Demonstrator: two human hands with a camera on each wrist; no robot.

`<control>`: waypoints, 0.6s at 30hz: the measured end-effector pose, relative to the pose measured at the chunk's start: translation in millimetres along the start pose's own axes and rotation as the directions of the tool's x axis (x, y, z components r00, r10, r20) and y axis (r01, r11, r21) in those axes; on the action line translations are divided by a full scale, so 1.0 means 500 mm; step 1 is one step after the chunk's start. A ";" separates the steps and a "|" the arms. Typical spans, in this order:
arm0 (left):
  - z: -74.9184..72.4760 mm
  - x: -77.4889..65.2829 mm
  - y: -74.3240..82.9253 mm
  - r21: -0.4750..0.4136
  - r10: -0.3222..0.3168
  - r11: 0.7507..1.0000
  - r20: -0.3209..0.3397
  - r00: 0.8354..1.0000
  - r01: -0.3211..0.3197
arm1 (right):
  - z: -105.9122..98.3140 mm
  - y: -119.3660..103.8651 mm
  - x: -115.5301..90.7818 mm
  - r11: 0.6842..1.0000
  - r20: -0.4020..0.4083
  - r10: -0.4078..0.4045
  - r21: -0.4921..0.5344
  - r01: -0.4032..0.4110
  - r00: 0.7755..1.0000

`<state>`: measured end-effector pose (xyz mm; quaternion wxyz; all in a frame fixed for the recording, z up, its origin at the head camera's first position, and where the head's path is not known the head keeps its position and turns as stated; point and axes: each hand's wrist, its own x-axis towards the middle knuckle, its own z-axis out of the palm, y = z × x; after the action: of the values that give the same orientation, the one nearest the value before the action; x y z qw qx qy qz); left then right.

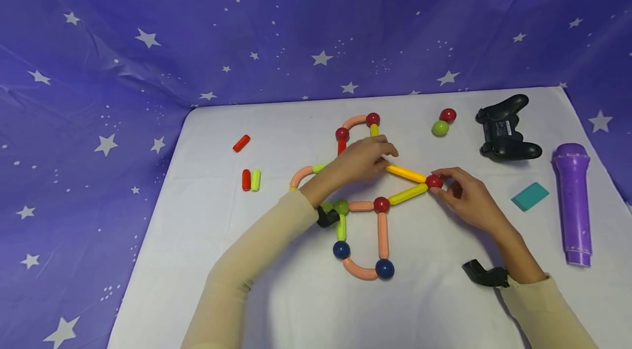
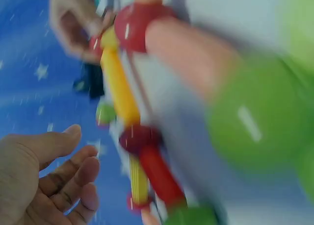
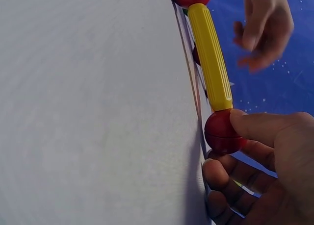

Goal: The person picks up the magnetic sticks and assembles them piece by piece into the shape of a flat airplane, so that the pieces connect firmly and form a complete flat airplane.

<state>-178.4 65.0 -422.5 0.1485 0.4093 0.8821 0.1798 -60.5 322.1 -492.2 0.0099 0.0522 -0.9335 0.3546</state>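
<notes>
A figure of magnetic sticks and balls lies flat on the white table. At its right tip, a red ball joins a yellow stick and an orange-yellow stick. My right hand pinches that red ball between thumb and fingers, plain in the right wrist view. Over the figure's upper middle hovers my left hand, hiding part of it. The left wrist view shows its fingers loosely bent with nothing between them. Below, a curved pink stick links two blue balls.
Loose red and green balls sit at the back right. A black game controller, a teal block and a purple microphone lie further right. Short red and lime sticks lie at left.
</notes>
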 end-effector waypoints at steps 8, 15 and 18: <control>-0.008 -0.201 -0.140 -0.040 -0.229 0.974 -0.184 0.956 0.225 | 0.005 -0.010 0.003 1.000 0.004 -0.011 -0.014 0.011 1.000; 0.046 -0.295 -0.206 -0.064 -0.213 0.977 -0.176 0.961 0.205 | 0.013 -0.010 -0.001 0.999 -0.031 -0.009 -0.034 0.008 0.999; 0.055 -0.295 -0.219 -0.111 -0.199 0.977 -0.168 0.966 0.182 | 0.014 -0.008 -0.002 0.999 -0.038 -0.024 -0.026 0.023 0.999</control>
<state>-148.7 -109.8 -477.9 0.1050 0.2975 0.9176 0.2418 -59.0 314.7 -494.7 0.0327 0.0563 -0.9369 0.3436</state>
